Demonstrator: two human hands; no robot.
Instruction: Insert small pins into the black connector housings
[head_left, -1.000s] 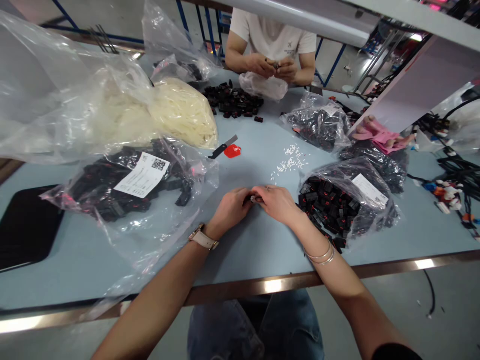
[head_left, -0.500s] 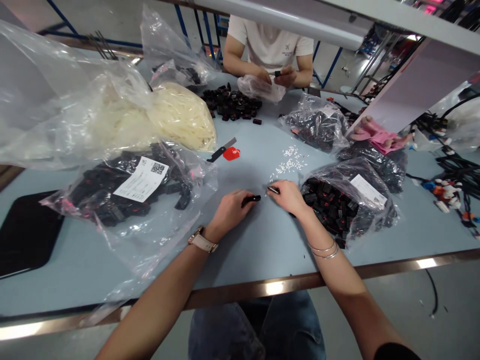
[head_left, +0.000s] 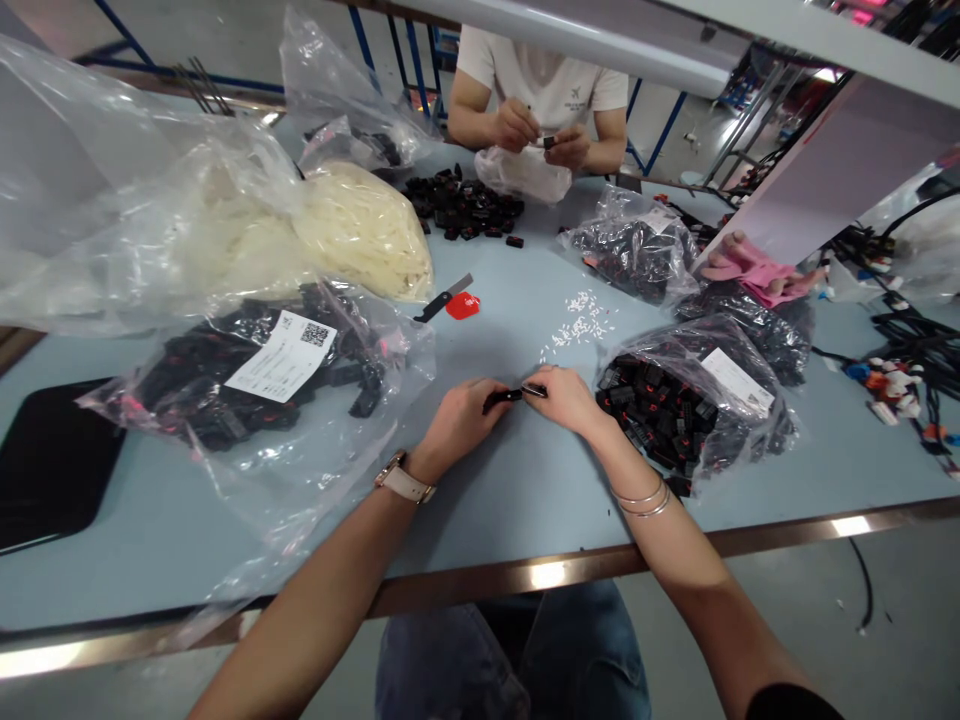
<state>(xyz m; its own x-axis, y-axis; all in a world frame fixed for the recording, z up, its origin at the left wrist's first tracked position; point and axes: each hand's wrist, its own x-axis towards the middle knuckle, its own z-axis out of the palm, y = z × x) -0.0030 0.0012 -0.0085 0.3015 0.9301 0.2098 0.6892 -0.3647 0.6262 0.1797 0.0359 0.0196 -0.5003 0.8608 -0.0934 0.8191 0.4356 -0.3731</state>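
Table edge: the metal-trimmed front edge (head_left: 540,575) runs under both forearms, near the wrists.
Open room: bare blue table (head_left: 517,480) lies between the hands and that edge; bags crowd both sides.
Left hand (head_left: 457,420): fingers curled shut, pinching a small black connector (head_left: 501,398).
Right hand (head_left: 566,398): fingers closed on a thin metal tool (head_left: 534,390), its tip meeting the connector.
Right of right hand: open bag of black parts (head_left: 675,405), touching the wrist.
Left of left hand: labelled bag (head_left: 255,375), near.

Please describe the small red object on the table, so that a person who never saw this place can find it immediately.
Start at the big bag of cream-white strips on the blue table. Just right of its near end lies a dark-handled knife, and the red piece touches its right side. It is the only flat bright red thing lying loose there.
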